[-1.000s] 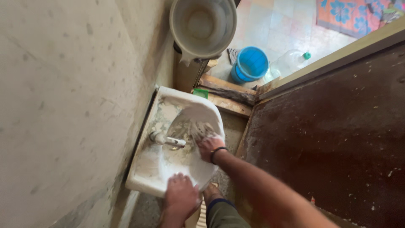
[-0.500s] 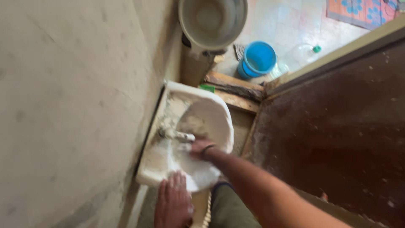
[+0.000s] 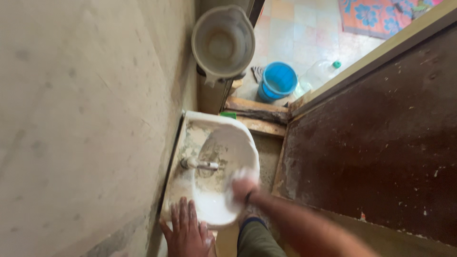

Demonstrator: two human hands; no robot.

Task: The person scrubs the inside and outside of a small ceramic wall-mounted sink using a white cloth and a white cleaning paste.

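Observation:
A white wash basin [image 3: 249,144] is fixed to the wall on the left, and a metal tap [image 3: 200,164] reaches over its stained bowl. My right hand [image 3: 244,186] is inside the bowl at its near right side. It is blurred, with its fingers closed on a pale foamy scrubber. A dark band circles that wrist. My left hand [image 3: 186,231] lies flat on the basin's near rim with the fingers spread, holding nothing.
A rough plaster wall [image 3: 85,119] fills the left. A dark brown door [image 3: 381,133] stands close on the right. Beyond the basin are a grey bucket [image 3: 223,42], a blue bucket [image 3: 277,81], a plastic bottle [image 3: 321,71] and a floral mat [image 3: 376,16] on tiles.
My right hand has moved from the far side of the bowl, past the tap, to the near right side. My left hand stayed on the near rim. The camera shifted.

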